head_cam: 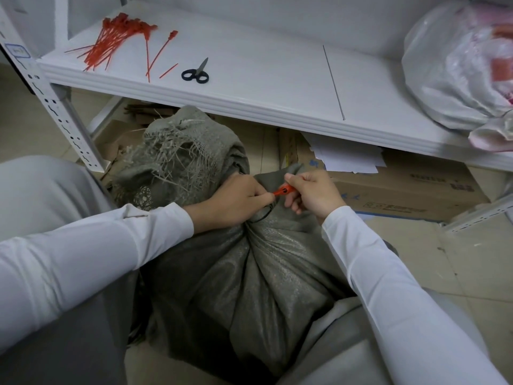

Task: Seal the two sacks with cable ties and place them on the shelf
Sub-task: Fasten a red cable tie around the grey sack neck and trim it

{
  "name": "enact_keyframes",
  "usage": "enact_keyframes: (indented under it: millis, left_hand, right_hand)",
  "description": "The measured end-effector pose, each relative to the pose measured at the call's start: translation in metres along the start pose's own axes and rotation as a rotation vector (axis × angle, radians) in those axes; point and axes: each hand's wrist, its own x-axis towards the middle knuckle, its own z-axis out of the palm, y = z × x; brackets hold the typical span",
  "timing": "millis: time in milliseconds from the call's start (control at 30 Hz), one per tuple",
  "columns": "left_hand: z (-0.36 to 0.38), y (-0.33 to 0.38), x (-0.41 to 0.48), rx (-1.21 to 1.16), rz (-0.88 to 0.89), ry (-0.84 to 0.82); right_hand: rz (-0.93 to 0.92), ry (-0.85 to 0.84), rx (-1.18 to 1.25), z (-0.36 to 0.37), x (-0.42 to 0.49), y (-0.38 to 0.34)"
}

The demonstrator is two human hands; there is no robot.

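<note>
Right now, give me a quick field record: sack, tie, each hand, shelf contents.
sack: grey sack on floor, neck gathered
tie: red tie at neck, held by both hands
left hand: grips neck and tie
right hand: pinches tie head
shelf: spare ties, scissors, white bag at right

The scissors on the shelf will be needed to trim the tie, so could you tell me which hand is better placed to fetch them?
Probably the left hand: the scissors lie up-left, on its side.
</note>
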Motion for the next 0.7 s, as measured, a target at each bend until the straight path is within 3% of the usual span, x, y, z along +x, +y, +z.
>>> enact_keyframes:
  millis: [700]
  left_hand:
    - [-0.0061,0.0076,-0.0014,0.022,-0.046,-0.037]
  right_hand:
    - [-0.031,0.015,0.025,0.0049,-0.0032,-0.0005]
